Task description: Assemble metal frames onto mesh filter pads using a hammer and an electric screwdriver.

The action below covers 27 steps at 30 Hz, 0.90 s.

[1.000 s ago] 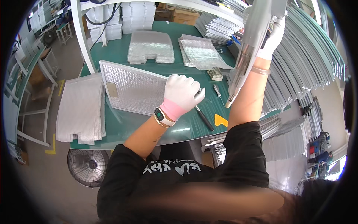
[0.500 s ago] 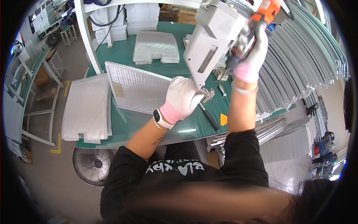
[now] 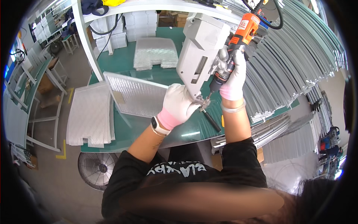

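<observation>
A light grey housing (image 3: 199,52) with a long slot stands tilted in front of me over the green table. My left hand (image 3: 178,102), in a white glove with a pink cuff, is closed around its narrow lower end, by a small metal fitting (image 3: 204,103). In my gloved right hand (image 3: 236,76) is an orange and black power screwdriver (image 3: 244,31), pointing down. Its bit reaches the fitting beside my left fingers; exact contact is too small to tell. Left of my left hand leans a white-framed panel (image 3: 140,98) with a silvery quilted face.
Silvery cut sheets (image 3: 89,115) lie stacked at the table's left edge, another pile (image 3: 155,54) farther back. A black-handled tool (image 3: 212,122) rests near the front edge. Many thin panels (image 3: 298,63) stand in rows at right. A white shelf post (image 3: 88,44) rises at left; a fan (image 3: 99,168) stands below.
My right hand has brought the screwdriver left and down, its bit now at the fitting. The housing and my left hand appear slightly lower in view.
</observation>
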Tool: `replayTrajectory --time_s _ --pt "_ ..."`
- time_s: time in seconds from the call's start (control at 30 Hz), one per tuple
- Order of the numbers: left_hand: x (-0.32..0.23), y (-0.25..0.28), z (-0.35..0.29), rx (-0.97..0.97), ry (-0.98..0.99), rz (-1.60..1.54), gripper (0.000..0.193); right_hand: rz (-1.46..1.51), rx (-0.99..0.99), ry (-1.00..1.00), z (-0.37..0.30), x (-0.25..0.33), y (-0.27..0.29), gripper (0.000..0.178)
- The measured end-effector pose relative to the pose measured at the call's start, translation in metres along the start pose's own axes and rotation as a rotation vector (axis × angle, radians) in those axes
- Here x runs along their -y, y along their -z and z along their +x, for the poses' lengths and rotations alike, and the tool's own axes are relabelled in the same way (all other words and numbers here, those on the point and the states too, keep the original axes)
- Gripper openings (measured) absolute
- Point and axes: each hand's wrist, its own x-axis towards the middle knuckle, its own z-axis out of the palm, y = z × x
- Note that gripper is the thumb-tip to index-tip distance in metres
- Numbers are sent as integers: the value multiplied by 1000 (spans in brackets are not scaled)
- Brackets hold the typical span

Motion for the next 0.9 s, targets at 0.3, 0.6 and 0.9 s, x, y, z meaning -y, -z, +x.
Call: replayTrajectory --time_s 0.3,0.6,0.9 --pt "1 -2 -5 -39 -24 -11 19 -46 -42 31 -6 -1 -2 52" --pt "0 -4 -3 -10 -15 43 20 -140 -216 80 -6 7 -4 43" --pt "4 -7 1 -26 -16 19 18 -47 -116 91 6 22 1 43"
